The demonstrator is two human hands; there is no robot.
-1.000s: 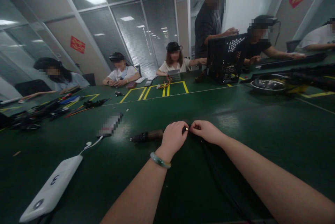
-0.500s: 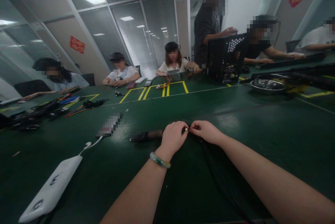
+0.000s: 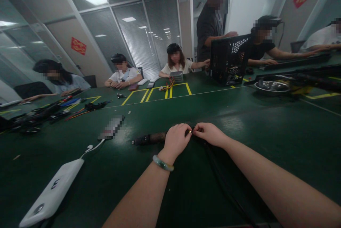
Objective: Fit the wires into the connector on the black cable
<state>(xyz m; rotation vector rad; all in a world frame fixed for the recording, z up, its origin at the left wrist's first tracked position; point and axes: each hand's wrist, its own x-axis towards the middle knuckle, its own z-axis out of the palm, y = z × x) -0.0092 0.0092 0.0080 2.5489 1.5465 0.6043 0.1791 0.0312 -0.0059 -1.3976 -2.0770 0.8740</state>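
Note:
My left hand (image 3: 179, 136) is closed, thumb and fingers pinched together. By its fingertips shows a small gold-coloured square piece (image 3: 189, 132); its kind is too small to tell. My right hand (image 3: 209, 133) is also closed in a pinch, its fingertips almost meeting those of the left; what it holds is hidden. A dark pen-like electric screwdriver (image 3: 149, 139) lies behind my left hand, its tip pointing left and its other end covered. From beneath my right hand a black cable (image 3: 221, 178) runs down toward the near edge.
On the green table (image 3: 112, 185), a white power bank (image 3: 53, 192) is cabled to a phone (image 3: 113, 127) at left. Dark cables (image 3: 45, 116) lie farther left. A black computer case (image 3: 229, 59) and a round metal dish (image 3: 272, 86) stand at right. Several people sit or stand around.
My hands keep the same place and pinch. Across the table, a seated person's arm has moved right and up, to the computer case. The standing person has shifted slightly.

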